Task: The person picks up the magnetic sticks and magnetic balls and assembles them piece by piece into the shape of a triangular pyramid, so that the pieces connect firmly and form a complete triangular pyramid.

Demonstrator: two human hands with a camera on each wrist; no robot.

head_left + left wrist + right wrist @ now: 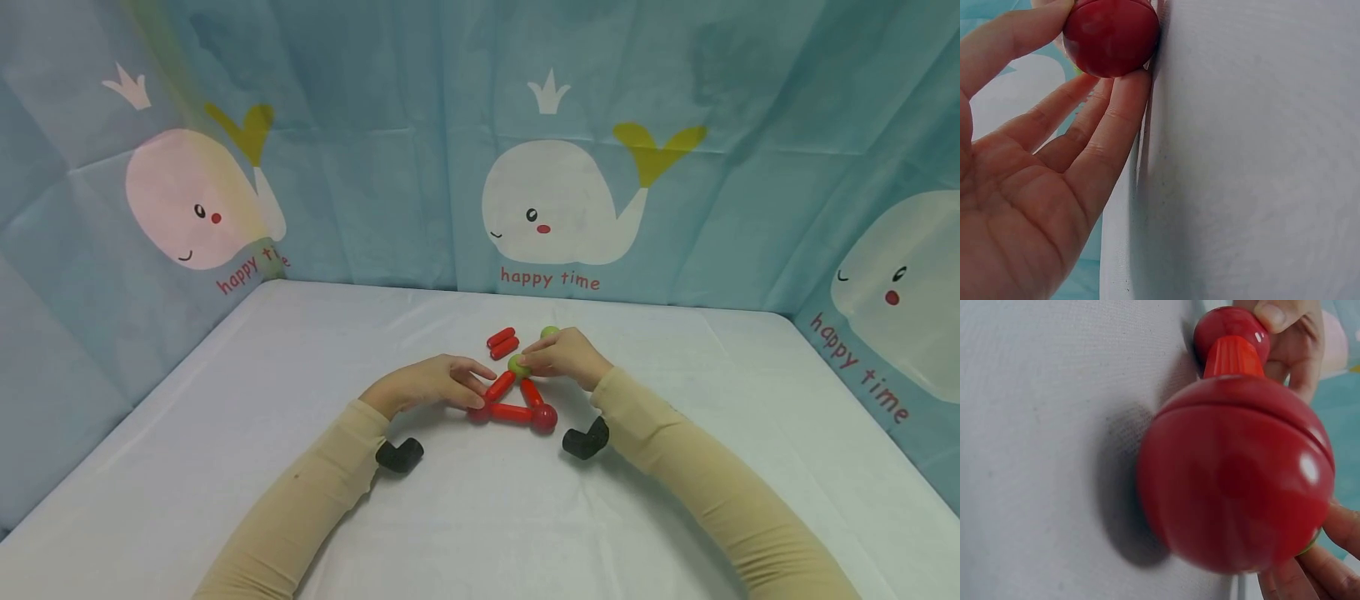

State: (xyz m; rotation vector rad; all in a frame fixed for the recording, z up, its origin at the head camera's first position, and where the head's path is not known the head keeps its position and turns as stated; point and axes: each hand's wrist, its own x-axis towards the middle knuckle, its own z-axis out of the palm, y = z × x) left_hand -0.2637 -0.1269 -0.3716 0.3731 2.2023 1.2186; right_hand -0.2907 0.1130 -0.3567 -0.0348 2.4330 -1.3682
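Both pinching, left hand holds a red ball, right hand a green ball.

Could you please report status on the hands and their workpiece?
Left hand pinching one red ball; right hand pinching one green ball. Rod-and-ball triangle between hands. Two loose red rods beyond, seemingly not in the way.

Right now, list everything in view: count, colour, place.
Corner balls: three, two red, one green, in a triangle
Further ball: one, green, beyond triangle
Joined rods: three, red, between corner balls
Separate rods: two, red, beyond triangle
Tabletop: one, white, underneath
Whale prints: three, whitish, on the blue backdrop
Wrist cameras: two, black, flanking triangle
Sleeves: two, beige, lower foreground
Left hand: one, bare, pinching left red ball
Right hand: one, bare, pinching green corner ball
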